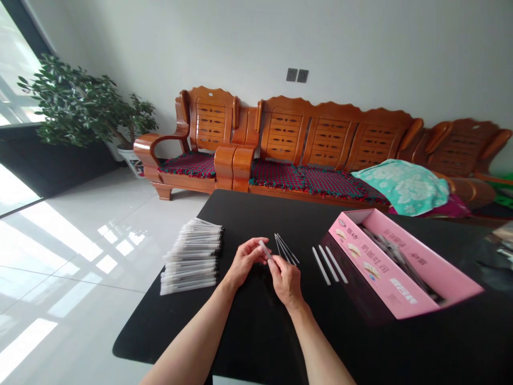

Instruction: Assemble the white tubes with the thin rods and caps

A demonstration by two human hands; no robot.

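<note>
Our left hand [245, 262] and right hand [285, 282] meet above the middle of the black table [160, 326], well in from its left edge. The fingers [253, 247] of both hands are clenched on 1 slim clear plastic sleeve [264, 249], which tilts between them with its lower end hidden behind the right hand. Just beyond the right hand, a small fan of thin dark rods [285, 248] lies on the table. Further right, 3 white sleeves [328, 264] lie side by side, and past them an open pink cardboard box [385, 262] sits by the table's right side. Near the left edge, a stack of clear-sleeved pens [192, 256] lies with dark ends pointing right, a modest gap from our left hand. Open black tabletop stretches from our wrists to the near edge. Beyond the far edge stands a wooden sofa [320, 133].
</note>
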